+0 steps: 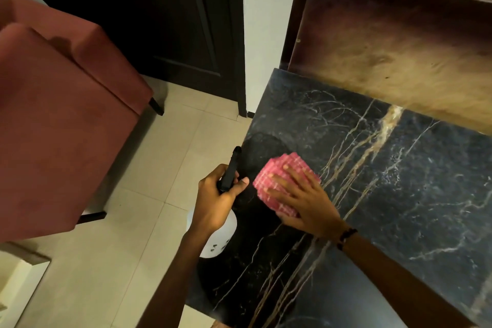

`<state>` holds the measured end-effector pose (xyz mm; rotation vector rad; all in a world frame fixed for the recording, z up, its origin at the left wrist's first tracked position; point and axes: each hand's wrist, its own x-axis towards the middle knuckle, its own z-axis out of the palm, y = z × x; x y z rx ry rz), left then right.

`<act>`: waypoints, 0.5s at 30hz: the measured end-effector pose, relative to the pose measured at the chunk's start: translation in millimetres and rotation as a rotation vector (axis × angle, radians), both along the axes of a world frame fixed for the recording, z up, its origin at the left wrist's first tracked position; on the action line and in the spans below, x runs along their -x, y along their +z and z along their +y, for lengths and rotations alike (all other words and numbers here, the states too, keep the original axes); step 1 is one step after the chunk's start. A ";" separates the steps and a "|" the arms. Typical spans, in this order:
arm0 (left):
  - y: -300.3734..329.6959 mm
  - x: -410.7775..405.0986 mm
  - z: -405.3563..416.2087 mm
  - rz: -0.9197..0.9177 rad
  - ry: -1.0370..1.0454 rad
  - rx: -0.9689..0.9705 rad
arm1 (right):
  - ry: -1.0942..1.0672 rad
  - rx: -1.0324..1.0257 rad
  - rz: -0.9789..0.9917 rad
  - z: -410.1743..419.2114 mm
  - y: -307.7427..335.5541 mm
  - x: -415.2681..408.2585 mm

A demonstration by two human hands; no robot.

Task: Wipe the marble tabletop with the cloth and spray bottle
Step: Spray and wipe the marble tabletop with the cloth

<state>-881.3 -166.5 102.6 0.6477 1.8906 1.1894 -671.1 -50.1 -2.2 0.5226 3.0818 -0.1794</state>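
Observation:
The black marble tabletop (386,194) with gold and white veins fills the right half of the head view. A folded pink checked cloth (277,181) lies near its left edge, and my right hand (300,202) presses flat on top of it with fingers spread. My left hand (215,202) grips a spray bottle (221,237) with a white body and a black trigger head, held over the table's left edge, its nozzle pointing away from me.
A dark red upholstered chair (61,120) stands on the beige tiled floor (133,234) to the left. A dark door (149,13) and a white wall (266,34) are behind. A brown wooden panel (399,56) rises along the table's far edge.

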 end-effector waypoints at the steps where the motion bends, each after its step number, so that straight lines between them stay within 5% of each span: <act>1: 0.5 -0.8 3.9 -0.008 0.005 0.000 | -0.057 -0.017 -0.007 17.5 1.1 -0.2; 8: 1.1 -2.3 32.3 -0.006 -0.009 -0.026 | -0.337 -0.008 0.000 96.5 6.0 104.0; 15: 0.0 -3.5 58.1 -0.005 -0.043 -0.027 | -0.021 -0.023 0.120 35.5 -4.8 69.0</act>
